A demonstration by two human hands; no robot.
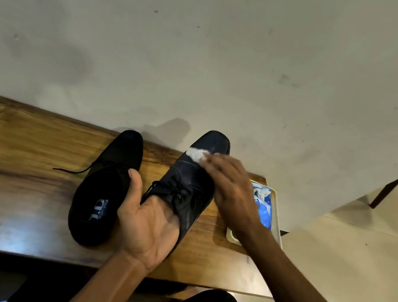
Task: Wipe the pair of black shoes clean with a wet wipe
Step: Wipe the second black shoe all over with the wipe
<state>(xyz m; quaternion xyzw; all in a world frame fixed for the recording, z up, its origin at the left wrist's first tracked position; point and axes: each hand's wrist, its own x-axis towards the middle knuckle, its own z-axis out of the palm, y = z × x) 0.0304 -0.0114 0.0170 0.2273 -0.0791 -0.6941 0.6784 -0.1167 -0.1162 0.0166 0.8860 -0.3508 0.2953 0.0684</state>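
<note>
Two black lace-up shoes stand on a wooden table (12, 148). The left shoe (104, 188) lies flat, its insole with white lettering showing. The right shoe (188, 180) is tilted with its toe raised toward the wall. My left hand (148, 226) reaches into its heel opening and holds it. My right hand (230, 194) presses a crumpled white wet wipe (196, 154) against the toe part of that shoe, which looks damp and streaked.
A shallow cream tray (278, 214) at the table's right end holds a blue wet-wipe pack (265, 207) with a white wipe sticking out. A grey wall (208, 48) rises behind the table. A loose lace (71, 170) trails left from the left shoe.
</note>
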